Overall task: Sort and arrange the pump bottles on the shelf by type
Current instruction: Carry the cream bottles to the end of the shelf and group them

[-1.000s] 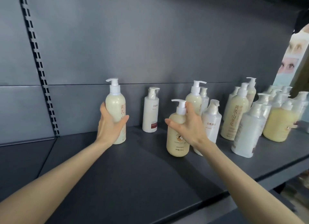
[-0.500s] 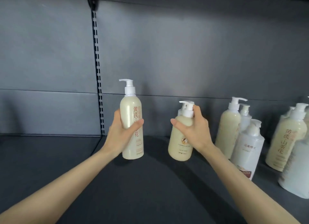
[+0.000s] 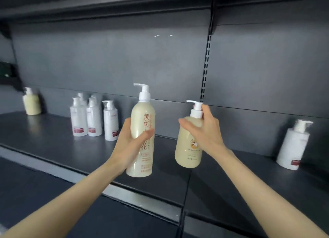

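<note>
So the left hand (image 3: 131, 144) is gripping a tall cream bottle (image 3: 141, 116) around its middle - fingers curling behind it, thumb lying across the red lettering on the front; the bottle is sitting upright in the hand, pump spout pointing left. The right hand (image 3: 207, 134) is holding a short yellowish bottle (image 3: 187, 153) up by its shoulder and neck, thumb crossing the front, one finger reaching up beside the white pump collar; this one is leaning a touch, its spout also pointing left. Both bottles are hanging in the air in front of the dark grey shelf (image 3: 53, 140), side by side but not touching, and neither is resting on the board.

Over on the left part of the shelf a cluster of white bottles (image 3: 94, 120) with red labels is standing together near the back panel; further left, well apart from them, a lone yellowish bottle (image 3: 32, 103) is standing by itself - it's looking blurry. On the right side another white bottle (image 3: 292, 145) is standing alone near the back. A slotted rail (image 3: 205, 68) is running up the back panel just above the right hand.
</note>
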The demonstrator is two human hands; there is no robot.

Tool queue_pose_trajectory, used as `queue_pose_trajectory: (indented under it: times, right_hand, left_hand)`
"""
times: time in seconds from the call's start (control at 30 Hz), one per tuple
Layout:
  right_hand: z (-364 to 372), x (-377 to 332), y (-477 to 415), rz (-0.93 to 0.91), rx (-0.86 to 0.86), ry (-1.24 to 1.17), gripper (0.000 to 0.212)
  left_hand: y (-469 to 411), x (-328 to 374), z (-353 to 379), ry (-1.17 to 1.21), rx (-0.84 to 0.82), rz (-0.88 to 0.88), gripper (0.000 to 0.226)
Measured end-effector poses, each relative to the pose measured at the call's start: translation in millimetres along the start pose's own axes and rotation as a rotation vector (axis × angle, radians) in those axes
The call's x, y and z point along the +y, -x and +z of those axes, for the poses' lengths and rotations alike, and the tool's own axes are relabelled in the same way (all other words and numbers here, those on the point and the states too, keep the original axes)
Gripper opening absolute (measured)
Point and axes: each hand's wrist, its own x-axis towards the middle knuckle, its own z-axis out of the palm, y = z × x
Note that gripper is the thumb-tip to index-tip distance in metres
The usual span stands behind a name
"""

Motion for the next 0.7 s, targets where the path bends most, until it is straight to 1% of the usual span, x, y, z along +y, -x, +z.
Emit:
queue_pose_trajectory:
  times: [0.13,0.3,0.37,0.47,0.57,0.7]
  right_hand:
    - [89,-48,18,-0.030,-0.094,-0.053,0.039]
    - [189,-101,34,-0.078,-0.201,-0.147,0.034]
    - [224,-121,33,-0.101,-0.243,-0.154,0.037]
    - [272,-148,24,-0.147,-0.288,-0.150,0.043]
    - [317,-170,13,-0.173,-0.315,-0.164,0.039]
    - [382,-186,-4,-0.205,-0.328,-0.186,0.036]
  left_hand:
    - [24,-2,-98,-0.077,0.056,-0.004,0.043]
    - [40,-9,-204,-0.150,0.172,-0.007,0.047]
    - [40,-9,-241,-0.152,0.216,-0.004,0.046]
    - [31,-6,-292,-0.195,0.269,0.017,0.047]
    - [18,-7,-334,-0.201,0.315,0.038,0.045]
    - [-4,-22,-384,-0.228,0.347,0.026,0.050]
